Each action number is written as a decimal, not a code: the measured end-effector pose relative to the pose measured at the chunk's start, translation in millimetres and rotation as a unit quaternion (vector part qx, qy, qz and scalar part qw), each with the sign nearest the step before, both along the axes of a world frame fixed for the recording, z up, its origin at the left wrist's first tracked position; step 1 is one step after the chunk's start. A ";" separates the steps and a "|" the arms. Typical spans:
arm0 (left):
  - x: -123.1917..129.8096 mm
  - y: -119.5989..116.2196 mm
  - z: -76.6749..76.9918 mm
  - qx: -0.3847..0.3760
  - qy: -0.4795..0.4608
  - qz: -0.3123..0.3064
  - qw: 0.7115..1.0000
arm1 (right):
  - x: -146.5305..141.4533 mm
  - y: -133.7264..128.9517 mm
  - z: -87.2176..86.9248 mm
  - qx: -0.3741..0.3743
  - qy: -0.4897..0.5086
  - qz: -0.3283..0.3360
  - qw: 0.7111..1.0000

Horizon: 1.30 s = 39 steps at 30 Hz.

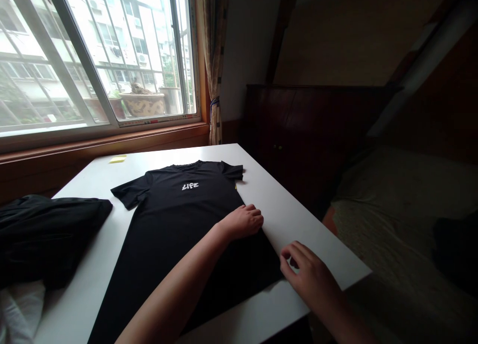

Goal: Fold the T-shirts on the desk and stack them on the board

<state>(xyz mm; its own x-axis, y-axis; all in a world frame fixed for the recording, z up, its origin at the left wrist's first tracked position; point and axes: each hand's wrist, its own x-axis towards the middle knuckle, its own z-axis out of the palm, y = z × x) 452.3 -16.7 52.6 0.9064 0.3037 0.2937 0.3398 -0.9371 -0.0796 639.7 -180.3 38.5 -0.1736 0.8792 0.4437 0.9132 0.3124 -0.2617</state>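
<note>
A black short-sleeved T-shirt (186,217) lies spread on a white table (298,224), its collar toward the window and white lettering on the chest. My left hand (244,220) reaches across the shirt, with fingers curled down over its right side edge. Thumb and forefinger of my right hand (309,269) are pinched together at the shirt's lower right corner, by the hem. My left forearm covers part of the shirt's lower half.
Dark clothing (48,234) is heaped at the table's left, with a pale cloth (22,309) below it. A yellow slip (118,159) lies near the far edge. Beyond are a window (142,50), a curtain (215,70), a dark cabinet (295,130) and a covered bed (403,199) on the right.
</note>
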 end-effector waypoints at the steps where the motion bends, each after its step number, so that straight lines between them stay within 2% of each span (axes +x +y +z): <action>1: -0.6 0.3 2.2 0.001 0.000 -0.002 1.000 | -3.9 4.3 -0.5 -0.003 0.001 -0.010 1.000; 7: -6.5 0.5 16.0 0.011 -0.005 -0.001 1.000 | -24.3 27.3 -13.2 -0.015 -0.019 -0.043 0.999; 10: -7.8 0.0 19.0 0.016 -0.004 -0.002 1.000 | -26.0 28.8 -17.9 -0.051 -0.023 -0.063 0.996; 13: -7.8 -1.3 19.1 0.022 -0.004 -0.004 1.000 | -23.8 23.5 -15.5 -0.095 -0.040 -0.083 0.991; 19: -8.0 -5.5 19.8 0.021 -0.009 -0.012 1.000 | -19.6 11.7 -3.9 -0.117 -0.089 -0.093 0.985; 22: -9.3 -6.3 21.2 0.008 -0.010 -0.020 1.000 | -14.6 12.0 -1.4 -0.154 -0.041 -0.089 0.983; 26: -10.9 -4.5 20.0 -0.031 -0.018 -0.021 0.999 | 0.9 15.4 -0.3 -0.196 0.084 -0.067 0.975; 31: -10.4 0.9 10.6 -0.125 -0.042 -0.002 0.991 | 16.3 16.9 -3.3 -0.256 0.233 -0.035 0.937; 34: -9.5 3.2 4.1 -0.180 -0.059 0.000 0.982 | 16.4 17.2 -7.5 -0.260 0.249 -0.039 0.932; 39: -11.0 3.7 0.8 -0.238 -0.090 -0.023 0.967 | 13.4 16.6 -8.9 -0.221 0.218 -0.047 0.949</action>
<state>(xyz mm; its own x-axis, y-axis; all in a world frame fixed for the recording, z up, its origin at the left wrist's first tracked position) 441.3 -13.0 53.4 0.8690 0.4044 0.2852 0.2658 -0.8675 0.4204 653.1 -163.7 29.6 0.0305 0.9988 0.0391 0.7062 0.0062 -0.7079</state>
